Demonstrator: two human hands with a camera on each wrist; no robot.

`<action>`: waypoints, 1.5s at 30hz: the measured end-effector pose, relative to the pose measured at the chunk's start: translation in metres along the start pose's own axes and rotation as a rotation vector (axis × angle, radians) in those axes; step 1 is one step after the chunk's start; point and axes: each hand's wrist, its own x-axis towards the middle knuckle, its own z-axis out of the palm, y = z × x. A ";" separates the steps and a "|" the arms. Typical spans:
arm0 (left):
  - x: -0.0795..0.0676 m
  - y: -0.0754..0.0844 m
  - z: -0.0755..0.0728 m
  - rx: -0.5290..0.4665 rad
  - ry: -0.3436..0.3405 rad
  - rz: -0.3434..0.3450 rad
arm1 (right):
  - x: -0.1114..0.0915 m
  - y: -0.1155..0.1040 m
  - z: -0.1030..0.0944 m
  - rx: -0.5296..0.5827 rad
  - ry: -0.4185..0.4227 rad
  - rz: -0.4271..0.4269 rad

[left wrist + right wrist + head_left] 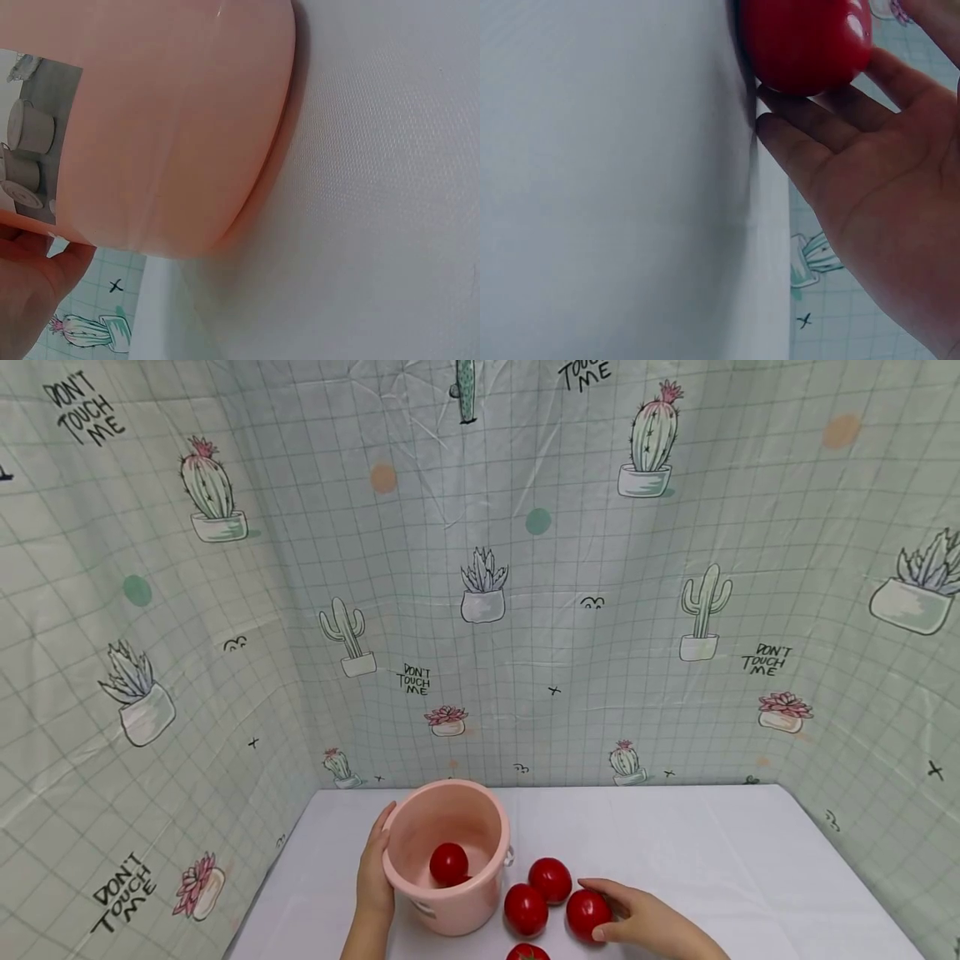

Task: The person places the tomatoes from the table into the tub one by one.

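A pink bucket (457, 912) stands on the white table, tipped toward me in the head view, with a red tomato (448, 864) showing inside and a bit of red beside it. My left hand (374, 875) holds the bucket's left side, fingertips up at the rim; its fingers (71, 266) are partly hidden behind the wall in the left wrist view. To the right, my right hand (637, 917) grips a tomato (587, 916), fingers on its far side and thumb on its near side. That tomato (804, 45) sits at the fingertips, close to the tabletop.
Two more tomatoes (526, 910) lie between the bucket and my right hand. Another tomato (528, 952) with a green stem is cut off by the bottom edge. A cactus-print cloth (555, 652) rises behind and beside the white table (675, 835).
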 end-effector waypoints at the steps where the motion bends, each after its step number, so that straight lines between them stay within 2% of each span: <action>1: 0.000 0.000 0.000 0.004 0.001 -0.001 | 0.000 0.001 0.000 -0.001 0.002 -0.001; 14: 0.002 -0.002 0.001 0.014 0.012 -0.010 | 0.000 0.011 0.000 0.000 0.001 -0.043; 23: 0.002 0.001 0.003 -0.010 0.004 -0.027 | 0.001 0.013 0.000 0.013 0.013 -0.033; 34: 0.001 -0.001 0.001 0.038 0.020 -0.049 | 0.001 0.015 0.002 0.006 0.027 -0.016; 45: 0.000 0.001 0.002 0.076 0.022 -0.021 | 0.002 0.012 0.000 -0.041 0.044 -0.021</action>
